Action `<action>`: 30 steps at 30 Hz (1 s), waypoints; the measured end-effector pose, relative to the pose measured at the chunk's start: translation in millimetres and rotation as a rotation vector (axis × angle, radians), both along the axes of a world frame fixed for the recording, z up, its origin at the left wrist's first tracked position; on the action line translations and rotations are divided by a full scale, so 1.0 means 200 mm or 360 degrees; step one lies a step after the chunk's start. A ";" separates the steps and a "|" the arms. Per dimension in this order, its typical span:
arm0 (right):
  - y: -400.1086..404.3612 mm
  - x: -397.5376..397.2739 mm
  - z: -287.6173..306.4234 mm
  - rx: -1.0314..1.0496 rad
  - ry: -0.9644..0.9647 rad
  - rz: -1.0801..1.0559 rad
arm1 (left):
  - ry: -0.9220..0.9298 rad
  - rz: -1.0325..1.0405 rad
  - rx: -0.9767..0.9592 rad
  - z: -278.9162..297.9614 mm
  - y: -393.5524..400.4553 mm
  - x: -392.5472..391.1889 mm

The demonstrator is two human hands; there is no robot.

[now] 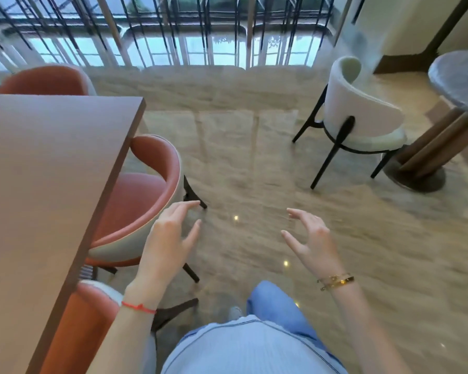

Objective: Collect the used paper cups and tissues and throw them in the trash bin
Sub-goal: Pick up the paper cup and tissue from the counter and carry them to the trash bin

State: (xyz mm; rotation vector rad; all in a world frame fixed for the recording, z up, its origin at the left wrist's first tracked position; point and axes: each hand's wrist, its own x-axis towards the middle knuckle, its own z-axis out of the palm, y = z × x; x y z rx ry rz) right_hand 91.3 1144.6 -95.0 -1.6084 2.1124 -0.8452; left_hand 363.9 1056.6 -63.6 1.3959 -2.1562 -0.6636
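No paper cup, tissue or trash bin shows in the head view. My left hand (170,236) hovers above the floor just right of an orange chair, fingers spread and relaxed, holding nothing. My right hand (310,236) is raised at the same height a little to the right, fingers loosely bent, also holding nothing. A red string sits on my left wrist and gold bracelets on my right wrist.
A brown table (46,184) fills the left side, with orange chairs (143,195) tucked along its right edge. A white chair (362,120) and a round grey table (459,79) on a thick pedestal stand at the right. Glossy beige floor (254,163) stretches ahead to a railing and windows.
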 end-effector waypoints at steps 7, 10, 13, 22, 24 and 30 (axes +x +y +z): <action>-0.58 -0.24 -0.07 0.0036 -0.0023 -0.0059 | -0.0021 -0.0061 0.0005 -0.04 -0.60 -0.24; -0.89 -0.37 -0.07 0.0050 -0.0038 -0.0036 | -0.0030 -0.0044 -0.0021 -0.05 -0.88 -0.37; -1.25 -0.52 -0.03 0.0022 -0.0023 0.0015 | -0.0018 0.0009 -0.0034 -0.04 -1.19 -0.52; -2.35 -0.84 0.10 -0.0027 -0.0001 0.0248 | 0.0061 0.0228 -0.0073 0.05 -2.09 -0.84; -2.56 -0.86 0.10 -0.0013 -0.0015 0.0296 | 0.0051 0.0295 -0.0061 0.05 -2.26 -0.86; -3.16 -0.87 0.05 -0.0012 -0.0044 0.0419 | 0.0079 0.0406 -0.0025 0.00 -2.75 -0.87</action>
